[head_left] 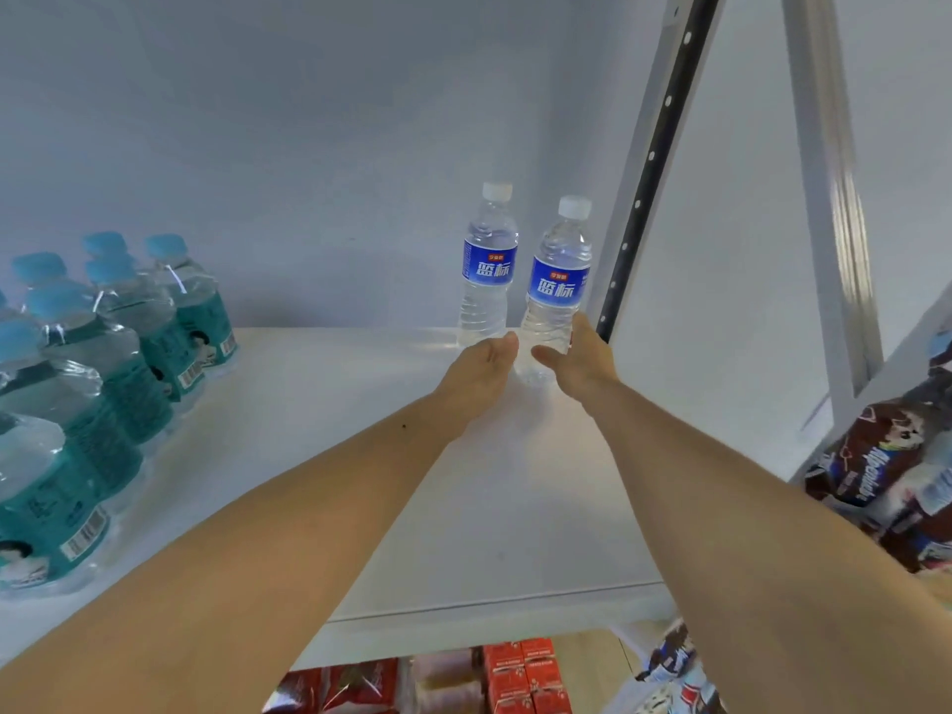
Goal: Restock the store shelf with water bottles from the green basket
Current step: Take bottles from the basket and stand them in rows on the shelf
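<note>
The clear plastic water bottle with a blue label and white cap stands upright on the white store shelf, between the two hands and just beyond their fingertips. It looks full, so I judge it moderately heavy for its size, with thin ribbed walls that would give a little under a squeeze and a smooth, possibly slick label. The ribbed lower body, below the label, seems the surest place to take hold, since the grooves offer purchase and a low grip keeps it from tipping.

The right hand wraps the bottle's lower body from the right, thumb reaching across the near side and fingers curled behind it. The left hand sits just to the left of the bottle's base, fingers loosely extended and gripping nothing; whether its fingertips touch the bottle I cannot tell.

A second identical blue-labelled water bottle stands just past the left hand's fingertips, close beside the first. Well left of the left forearm sit shrink-wrapped packs of teal-labelled bottles.
</note>
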### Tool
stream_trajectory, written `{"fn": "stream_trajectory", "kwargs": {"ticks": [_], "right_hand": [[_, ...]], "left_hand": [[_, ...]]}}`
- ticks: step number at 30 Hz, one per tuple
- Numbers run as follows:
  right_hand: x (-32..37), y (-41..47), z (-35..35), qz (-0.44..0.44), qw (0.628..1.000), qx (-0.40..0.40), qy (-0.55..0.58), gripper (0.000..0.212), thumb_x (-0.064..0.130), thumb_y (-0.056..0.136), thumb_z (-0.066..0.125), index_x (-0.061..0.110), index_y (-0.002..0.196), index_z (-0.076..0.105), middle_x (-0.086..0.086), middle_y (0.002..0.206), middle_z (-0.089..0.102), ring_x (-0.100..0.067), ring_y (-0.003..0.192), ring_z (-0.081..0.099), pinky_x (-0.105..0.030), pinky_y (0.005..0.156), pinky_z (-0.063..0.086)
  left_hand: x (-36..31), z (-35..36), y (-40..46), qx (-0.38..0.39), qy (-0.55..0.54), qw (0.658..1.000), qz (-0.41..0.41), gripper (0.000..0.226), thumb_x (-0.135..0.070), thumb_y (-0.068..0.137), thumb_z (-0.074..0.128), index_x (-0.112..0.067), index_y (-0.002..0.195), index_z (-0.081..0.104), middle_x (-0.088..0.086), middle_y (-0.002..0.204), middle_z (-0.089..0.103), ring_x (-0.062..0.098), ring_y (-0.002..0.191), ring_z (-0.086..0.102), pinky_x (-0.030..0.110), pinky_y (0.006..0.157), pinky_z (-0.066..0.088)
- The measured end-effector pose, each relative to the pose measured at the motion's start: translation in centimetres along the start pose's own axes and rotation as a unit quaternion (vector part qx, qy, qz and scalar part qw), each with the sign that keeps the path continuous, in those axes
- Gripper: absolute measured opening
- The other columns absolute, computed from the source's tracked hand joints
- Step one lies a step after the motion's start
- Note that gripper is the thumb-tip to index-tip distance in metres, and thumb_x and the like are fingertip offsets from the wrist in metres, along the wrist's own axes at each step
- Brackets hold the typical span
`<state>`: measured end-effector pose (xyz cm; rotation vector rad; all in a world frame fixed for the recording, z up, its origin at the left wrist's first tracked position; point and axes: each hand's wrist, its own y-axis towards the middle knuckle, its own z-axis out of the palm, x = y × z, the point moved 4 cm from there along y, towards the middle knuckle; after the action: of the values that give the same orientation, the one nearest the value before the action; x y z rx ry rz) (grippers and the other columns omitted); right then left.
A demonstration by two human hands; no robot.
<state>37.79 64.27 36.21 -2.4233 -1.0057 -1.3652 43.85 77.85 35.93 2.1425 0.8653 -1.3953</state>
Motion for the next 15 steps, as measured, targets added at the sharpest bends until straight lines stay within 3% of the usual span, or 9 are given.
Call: {"fn": "stream_trajectory", "kwargs": {"ticks": [2,6,15], "right_hand": [[-0.2,1.0,0.3,0.001,1.000,0.001,0.012,0.057,0.019,0.087,0.069,0.018,0.136,0.040,-0.006,0.135,0.054,-0.028,0.124,0.052,-0.039,0.100,0.041],[-0.7,2.6,0.8,-0.013,1.000,0.004,-0.013,0.056,0.023,0.087,0.069,0.019,0.135,0.039,-0.005,0.135,0.054,-0.028,0.123,0.052,-0.038,0.096,0.042],[-1.3,4.9,0.9,-0.029,0.999,0.031,-0.034,0.057,0.024,0.088,0.067,0.017,0.136,0.037,-0.007,0.131,0.056,-0.028,0.119,0.053,-0.033,0.089,0.040]], "left_hand": [[0.2,0.2,0.6,0.010,0.029,0.999,0.009,0.050,-0.045,0.099,0.034,-0.012,0.133,0.049,0.008,0.137,0.052,0.023,0.123,0.050,0.041,0.108,0.039],[0.8,0.3,2.1,-0.006,0.071,0.997,-0.006,0.046,-0.042,0.099,0.037,-0.014,0.134,0.049,0.004,0.139,0.050,0.022,0.126,0.048,0.038,0.108,0.038],[1.8,0.1,3.1,-0.002,0.091,0.996,-0.014,0.038,-0.035,0.098,0.041,-0.010,0.113,0.064,0.007,0.120,0.063,0.025,0.111,0.057,0.040,0.100,0.045]]}}
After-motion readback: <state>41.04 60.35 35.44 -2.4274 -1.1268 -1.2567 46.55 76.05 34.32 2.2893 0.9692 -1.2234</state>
